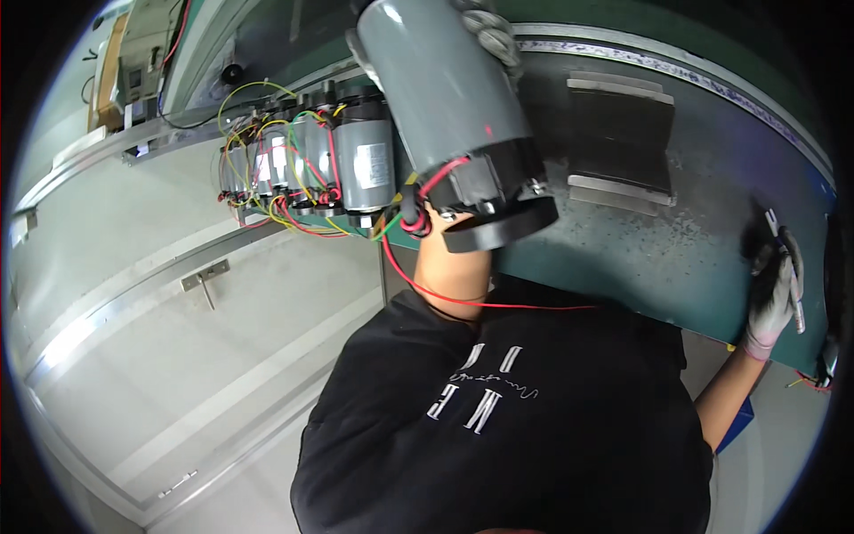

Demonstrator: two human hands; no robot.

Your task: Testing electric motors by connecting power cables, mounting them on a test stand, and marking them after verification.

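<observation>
A large grey cylindrical motor (454,89) with a black end and a black ring-shaped part is raised close in front of me. My left hand (492,37), in a glove, is closed around its upper part; most of the hand is hidden behind the motor, with fingers showing at the side. Red, yellow and green wires hang from its lower end, and one long red wire trails across my black shirt. At the far right, my gloved right hand (772,301) rests low over the bench, closed on a slim white pen (798,303).
Several similar grey motors (366,165) with tangled wires stand in a row on the left. A metal cradle with two bent edges (620,142) lies on the green bench top (578,267). A metal rail (623,58) runs along the back. White cabinet panels (178,329) stand at left.
</observation>
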